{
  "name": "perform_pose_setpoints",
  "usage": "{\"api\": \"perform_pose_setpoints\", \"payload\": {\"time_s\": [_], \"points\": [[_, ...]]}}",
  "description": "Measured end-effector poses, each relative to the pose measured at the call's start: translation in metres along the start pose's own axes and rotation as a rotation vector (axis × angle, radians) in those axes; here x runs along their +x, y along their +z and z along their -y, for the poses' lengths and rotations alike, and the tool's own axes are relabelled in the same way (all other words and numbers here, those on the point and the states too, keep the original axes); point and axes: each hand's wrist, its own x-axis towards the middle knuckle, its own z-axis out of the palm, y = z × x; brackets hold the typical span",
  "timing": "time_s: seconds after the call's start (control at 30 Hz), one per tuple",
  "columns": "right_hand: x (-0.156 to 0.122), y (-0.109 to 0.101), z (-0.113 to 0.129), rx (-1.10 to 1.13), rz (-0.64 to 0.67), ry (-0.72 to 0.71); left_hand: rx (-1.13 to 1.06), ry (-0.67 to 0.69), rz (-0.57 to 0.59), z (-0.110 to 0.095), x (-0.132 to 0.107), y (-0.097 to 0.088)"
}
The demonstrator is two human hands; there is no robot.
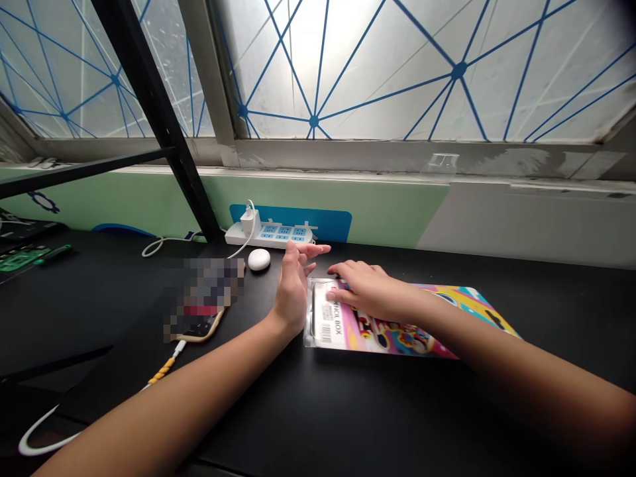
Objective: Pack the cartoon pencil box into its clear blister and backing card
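A flat, colourful package lies on the black table, with a white label at its left end that bears a barcode and the partly covered words "PENCIL BOX". My right hand rests over the label end, fingers spread, thumb lying on the label. On the package's left side, my left hand stands on its edge with fingers stretched to the right, nothing visible in them. Whether its palm touches the package edge I cannot tell. My right forearm hides part of the package's lower right.
Left of my hands lies a phone with a blurred screen and a charging cable. A small white rounded case sits near a white power strip by the wall. A black metal post rises at the left.
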Motion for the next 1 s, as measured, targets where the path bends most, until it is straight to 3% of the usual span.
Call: {"api": "perform_pose_setpoints", "payload": {"time_s": [0.13,0.23,0.37,0.5,0.6,1.0], "points": [[0.016,0.001,0.022,-0.027,0.003,-0.061,-0.002,-0.018,-0.042,0.001,0.003,-0.002],[0.006,-0.003,0.014,-0.045,-0.058,-0.07,0.094,-0.066,-0.079,0.001,0.003,-0.002],[-0.035,-0.008,-0.035,-0.022,-0.135,0.008,0.201,-0.142,-0.066,0.004,0.002,-0.005],[-0.077,-0.006,-0.097,0.102,-0.257,0.194,0.219,-0.213,-0.076,0.012,0.001,-0.007],[-0.089,-0.005,-0.12,0.143,-0.28,0.25,0.196,-0.245,-0.074,0.015,0.001,-0.005],[-0.092,-0.003,-0.109,0.05,-0.337,0.166,0.168,-0.33,-0.129,0.008,0.002,0.002]]}}
